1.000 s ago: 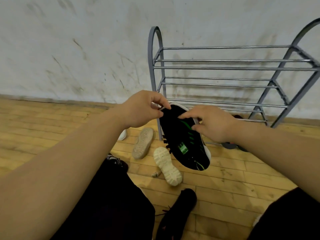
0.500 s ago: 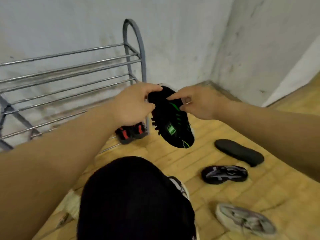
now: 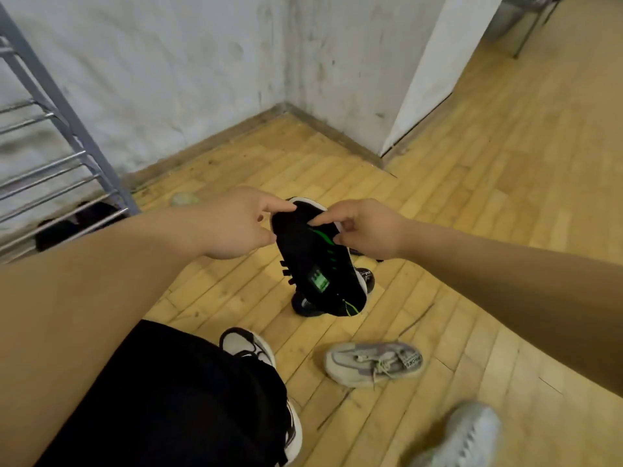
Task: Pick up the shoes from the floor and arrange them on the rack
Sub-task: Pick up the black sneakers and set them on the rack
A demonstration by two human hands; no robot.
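Note:
A black sneaker with green marks [image 3: 318, 264] hangs in the air in front of me, toe end up. My left hand [image 3: 236, 224] pinches its left edge and my right hand [image 3: 362, 229] pinches its right edge near the white sole rim. The grey metal rack [image 3: 60, 156] stands at the far left against the wall, with dark shoes [image 3: 67, 224] on its lowest bars. On the floor lie a black shoe [image 3: 365, 279] partly hidden behind the held one, a grey-lilac sneaker [image 3: 374, 362] and a blurred pale sneaker [image 3: 468, 433] at the bottom right.
My black trouser leg [image 3: 168, 399] fills the lower left, with a white-and-black shoe [image 3: 247, 345] beside the knee. White walls meet in a corner ahead [image 3: 286, 96]. A white panel [image 3: 438, 62] stands at the right, with wood floor beyond it.
The view has swung to the right: the rack has slid to the left edge and the room corner is now ahead. Both hands still hold the black sneaker the same way.

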